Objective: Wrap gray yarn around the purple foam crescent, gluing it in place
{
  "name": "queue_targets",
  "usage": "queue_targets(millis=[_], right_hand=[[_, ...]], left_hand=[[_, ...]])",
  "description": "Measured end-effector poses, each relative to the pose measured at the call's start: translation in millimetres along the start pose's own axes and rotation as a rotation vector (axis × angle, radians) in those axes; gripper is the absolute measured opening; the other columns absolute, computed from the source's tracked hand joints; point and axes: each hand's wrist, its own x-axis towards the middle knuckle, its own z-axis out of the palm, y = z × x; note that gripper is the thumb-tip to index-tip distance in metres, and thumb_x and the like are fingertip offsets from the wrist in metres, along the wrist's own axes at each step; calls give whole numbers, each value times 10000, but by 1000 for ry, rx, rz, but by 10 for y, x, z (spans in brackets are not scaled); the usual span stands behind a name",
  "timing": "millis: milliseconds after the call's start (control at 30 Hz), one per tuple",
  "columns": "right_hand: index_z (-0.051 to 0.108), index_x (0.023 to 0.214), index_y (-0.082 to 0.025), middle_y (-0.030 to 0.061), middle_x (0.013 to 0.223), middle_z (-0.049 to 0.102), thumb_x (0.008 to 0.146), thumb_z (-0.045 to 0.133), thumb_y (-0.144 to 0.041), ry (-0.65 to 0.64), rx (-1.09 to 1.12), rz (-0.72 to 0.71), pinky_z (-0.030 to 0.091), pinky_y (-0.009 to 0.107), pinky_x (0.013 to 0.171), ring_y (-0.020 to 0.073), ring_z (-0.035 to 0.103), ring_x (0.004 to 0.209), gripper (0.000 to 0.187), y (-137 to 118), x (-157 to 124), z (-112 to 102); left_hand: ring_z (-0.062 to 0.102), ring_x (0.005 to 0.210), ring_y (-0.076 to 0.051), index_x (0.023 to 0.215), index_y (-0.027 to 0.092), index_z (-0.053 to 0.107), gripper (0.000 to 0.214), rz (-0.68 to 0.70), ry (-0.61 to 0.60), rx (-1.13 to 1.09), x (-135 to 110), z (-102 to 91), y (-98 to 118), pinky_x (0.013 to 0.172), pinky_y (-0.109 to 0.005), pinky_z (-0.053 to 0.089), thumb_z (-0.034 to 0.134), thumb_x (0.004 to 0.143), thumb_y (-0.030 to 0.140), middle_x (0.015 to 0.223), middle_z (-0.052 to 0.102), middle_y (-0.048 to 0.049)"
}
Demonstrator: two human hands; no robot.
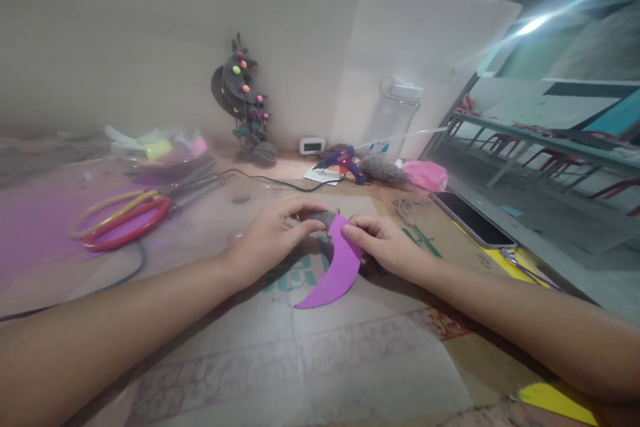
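A purple crescent-shaped cutout (pixel 340 267), flat like foam sheet or card, is held up between both hands over the table. Its upper tip is covered in grey yarn (pixel 327 217). My left hand (pixel 285 233) is closed, pinching this yarn-covered end between thumb and fingers. On the other side, my right hand (pixel 377 240) grips the crescent's outer edge, thumb on the purple face. The crescent's lower point hangs free toward me. Fingers behind the piece are partly hidden.
Scissors (pixel 125 220) with red and yellow handles lie left. Behind are a hanging moon ornament (pixel 243 93), small digital clock (pixel 312 145), glue gun (pixel 343 161) with cord, grey yarn skein (pixel 385 170) and clear bottle (pixel 393 120). A phone (pixel 473 219) lies at the right edge.
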Motion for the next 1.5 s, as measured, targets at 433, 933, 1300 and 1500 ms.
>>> queue_targets(millis=[433,933,1300,1500], right_hand=[[479,636,-196,-56,506,487,893,511,-451,29,-113,-83,340,183,367,70,466,384,363,-15,-2,10],[541,952,-211,11,906,621,887,585,-380,311,18,-345,422,207,461,56,471,508,187,47,41,-56],[523,1227,-224,3,915,641,871,624,-319,-23,299,-196,445,185,438,40,509,484,382,109,120,-76],[578,1157,-199,-41,755,548,855,654,-332,-17,302,-200,400,169,449,44,495,513,339,126,132,-82]], left_hand=[[665,872,-202,976,178,633,278,-101,-109,-124,8,2,68,753,-296,495,501,921,416,952,707,-48],[624,735,-187,826,173,563,303,-136,-207,-107,16,10,0,677,-294,452,460,926,440,755,676,-29],[587,704,-158,862,165,591,303,-84,-262,-79,17,41,-75,622,-249,420,453,936,425,769,664,-26],[574,694,-154,864,173,599,316,-85,-244,-29,17,42,-87,607,-246,418,456,930,447,766,651,-17]])
